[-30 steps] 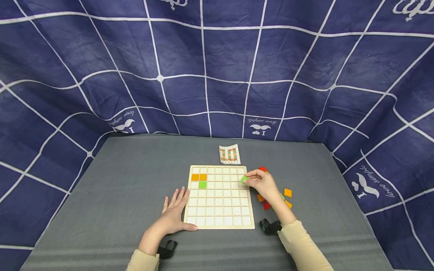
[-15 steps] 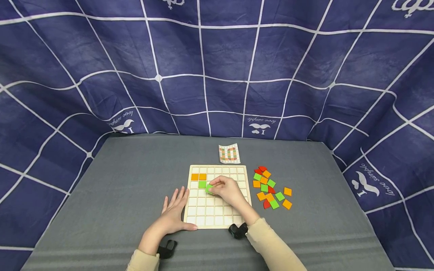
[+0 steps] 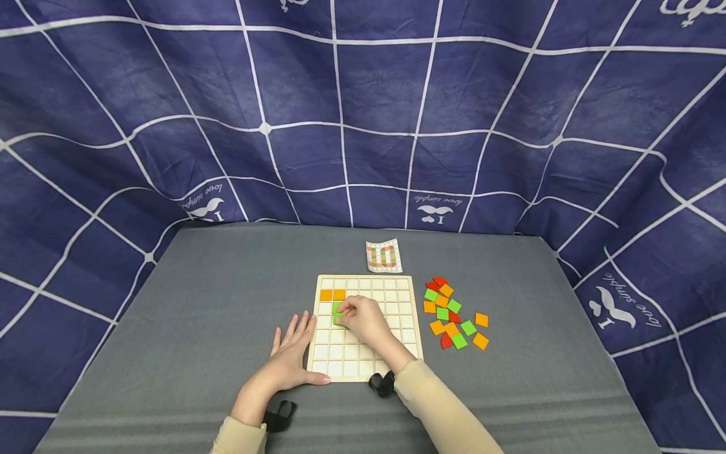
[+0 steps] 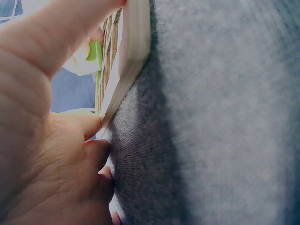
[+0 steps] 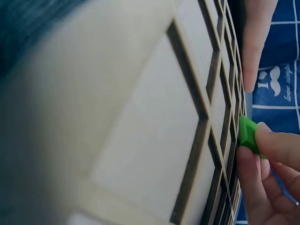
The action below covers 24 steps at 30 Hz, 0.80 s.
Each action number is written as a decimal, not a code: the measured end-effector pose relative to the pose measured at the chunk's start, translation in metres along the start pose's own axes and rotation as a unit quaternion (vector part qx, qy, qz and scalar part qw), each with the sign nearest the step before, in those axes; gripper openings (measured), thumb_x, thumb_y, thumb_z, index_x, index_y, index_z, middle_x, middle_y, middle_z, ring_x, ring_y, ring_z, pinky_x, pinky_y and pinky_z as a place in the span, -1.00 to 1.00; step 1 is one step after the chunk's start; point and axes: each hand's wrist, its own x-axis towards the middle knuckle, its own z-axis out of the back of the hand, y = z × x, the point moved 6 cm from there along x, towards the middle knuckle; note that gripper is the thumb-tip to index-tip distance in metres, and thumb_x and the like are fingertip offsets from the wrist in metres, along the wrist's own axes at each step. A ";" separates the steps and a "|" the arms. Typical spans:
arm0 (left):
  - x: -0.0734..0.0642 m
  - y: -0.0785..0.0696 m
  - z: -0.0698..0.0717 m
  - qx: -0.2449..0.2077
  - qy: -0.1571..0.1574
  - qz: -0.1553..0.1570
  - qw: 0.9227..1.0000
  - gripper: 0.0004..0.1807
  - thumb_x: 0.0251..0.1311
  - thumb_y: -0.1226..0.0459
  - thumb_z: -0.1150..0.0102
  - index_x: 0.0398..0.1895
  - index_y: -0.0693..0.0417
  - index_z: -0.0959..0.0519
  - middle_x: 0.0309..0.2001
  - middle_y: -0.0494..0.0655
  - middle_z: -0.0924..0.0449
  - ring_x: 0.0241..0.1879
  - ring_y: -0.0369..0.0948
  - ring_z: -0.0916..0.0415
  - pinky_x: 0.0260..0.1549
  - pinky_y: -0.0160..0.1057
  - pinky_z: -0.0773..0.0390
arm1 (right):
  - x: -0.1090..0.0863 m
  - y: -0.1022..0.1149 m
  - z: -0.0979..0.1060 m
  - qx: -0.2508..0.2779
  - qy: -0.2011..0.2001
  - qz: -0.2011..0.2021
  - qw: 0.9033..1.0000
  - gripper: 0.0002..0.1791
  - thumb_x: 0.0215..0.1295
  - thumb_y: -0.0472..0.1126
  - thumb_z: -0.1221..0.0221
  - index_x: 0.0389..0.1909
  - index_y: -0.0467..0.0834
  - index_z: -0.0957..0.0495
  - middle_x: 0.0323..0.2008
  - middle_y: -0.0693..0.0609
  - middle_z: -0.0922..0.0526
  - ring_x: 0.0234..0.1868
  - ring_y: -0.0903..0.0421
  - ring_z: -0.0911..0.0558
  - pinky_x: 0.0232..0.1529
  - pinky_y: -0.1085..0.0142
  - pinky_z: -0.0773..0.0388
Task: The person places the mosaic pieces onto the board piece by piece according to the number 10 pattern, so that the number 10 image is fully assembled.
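Note:
A pale gridded board lies on the grey table. My left hand rests at its left side, fingers spread, with the thumb along the near left corner; the left wrist view shows them against the board's edge. Between thumb and fingers my right hand pinches a green square tile, tilted over the board in the right wrist view. It is just below another green tile, partly covered by my fingers. Two orange tiles sit side by side in the row above.
Right of the board lie loose orange, green and red tiles, several of each, some red ones with a curved side. A small card with a coloured grid pattern lies behind the board. A blue checked curtain surrounds the table.
My right hand has carried the green tile from the board's right edge leftward across it, then slightly further left to below the other green tile. My left hand has stayed in place.

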 end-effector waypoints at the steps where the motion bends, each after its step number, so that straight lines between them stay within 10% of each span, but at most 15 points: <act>1: 0.000 0.000 0.000 0.000 0.000 0.001 1.000 0.43 -0.31 -0.06 -0.63 0.58 0.15 0.10 0.59 0.17 0.25 0.57 0.17 0.39 0.42 0.32 0.45 | 0.000 0.000 -0.001 -0.008 -0.001 0.004 1.000 -0.90 0.12 -0.32 -0.40 -0.33 -0.15 -0.70 -0.38 0.05 -0.68 -0.40 0.27 -0.60 -0.34 0.49 -0.57; 24: 0.001 0.000 0.000 0.008 -0.005 0.001 1.000 0.42 -0.31 -0.05 -0.64 0.57 0.18 0.08 0.59 0.17 0.23 0.57 0.18 0.37 0.43 0.31 0.44 | -0.001 0.008 -0.006 -0.060 -0.016 -0.009 0.998 -0.90 0.09 -0.36 -0.41 -0.40 -0.16 -0.67 -0.40 0.05 -0.52 -0.38 0.21 -0.58 -0.36 0.53 -0.54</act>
